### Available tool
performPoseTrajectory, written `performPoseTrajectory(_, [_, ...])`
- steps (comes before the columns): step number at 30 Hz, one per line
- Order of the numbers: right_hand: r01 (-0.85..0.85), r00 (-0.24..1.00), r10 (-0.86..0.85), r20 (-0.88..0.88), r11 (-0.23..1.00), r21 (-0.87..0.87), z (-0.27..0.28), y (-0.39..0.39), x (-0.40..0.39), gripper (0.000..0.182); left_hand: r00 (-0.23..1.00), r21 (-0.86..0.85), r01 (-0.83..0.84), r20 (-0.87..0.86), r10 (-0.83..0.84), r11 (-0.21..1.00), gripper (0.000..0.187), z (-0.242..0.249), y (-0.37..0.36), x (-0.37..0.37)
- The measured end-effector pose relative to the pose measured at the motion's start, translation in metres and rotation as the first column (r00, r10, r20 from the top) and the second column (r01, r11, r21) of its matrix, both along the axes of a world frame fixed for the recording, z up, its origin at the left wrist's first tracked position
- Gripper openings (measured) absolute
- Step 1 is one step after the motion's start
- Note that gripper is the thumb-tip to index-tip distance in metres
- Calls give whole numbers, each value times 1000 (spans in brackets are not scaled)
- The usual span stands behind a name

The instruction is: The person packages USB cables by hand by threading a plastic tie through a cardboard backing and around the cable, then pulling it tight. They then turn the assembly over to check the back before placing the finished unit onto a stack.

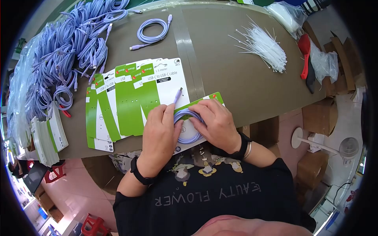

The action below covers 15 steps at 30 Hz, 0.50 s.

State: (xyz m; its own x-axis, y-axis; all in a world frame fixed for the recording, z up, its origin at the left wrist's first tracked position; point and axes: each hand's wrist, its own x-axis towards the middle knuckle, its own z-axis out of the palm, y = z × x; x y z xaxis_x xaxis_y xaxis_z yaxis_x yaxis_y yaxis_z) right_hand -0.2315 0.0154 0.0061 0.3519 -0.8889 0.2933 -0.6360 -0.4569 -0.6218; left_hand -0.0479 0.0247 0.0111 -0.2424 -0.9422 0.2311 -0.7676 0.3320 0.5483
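Observation:
A coiled lilac cable (189,140) lies on a green and white card (212,98) at the table's front edge. My left hand (159,131) grips the coil's left side, with one plug (178,94) sticking up beyond the fingers. On the coil's right side, my right hand (214,122) holds it with thumb and fingers. Fanned green and white cards (128,106) printed "USB-C to USB-C cable" lie left of and behind my hands. Another coiled lilac cable (151,39) rests farther back.
A large heap of lilac cables (67,39) covers the back left, above a stack of cards (43,141). White cable ties (267,49) lie at the back right, near a red-handled tool (304,55) and plastic bags (325,63). Cardboard boxes (321,116) stand beyond the right edge.

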Motion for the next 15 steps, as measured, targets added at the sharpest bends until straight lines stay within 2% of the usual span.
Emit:
performPoseTrajectory(3, [3,1000,-3,1,1000,-29,-6,1,0,28,986,16,146,-79,-145,989,34,-8,-4,7])
performPoseTrajectory(11, [8,1000,-10,-25,998,-70,-2,-3,2,32,914,147,392,-175,-366,908,42,-1,-22,24])
performPoseTrajectory(12, [-16,1000,14,-23,996,-89,-5,-2,1,32,914,153,393,-174,-367,907,42,5,-23,22])
performPoseTrajectory(15, [-26,1000,25,-12,994,-104,-9,-1,0,32,978,79,179,91,-186,981,34,26,-19,9])
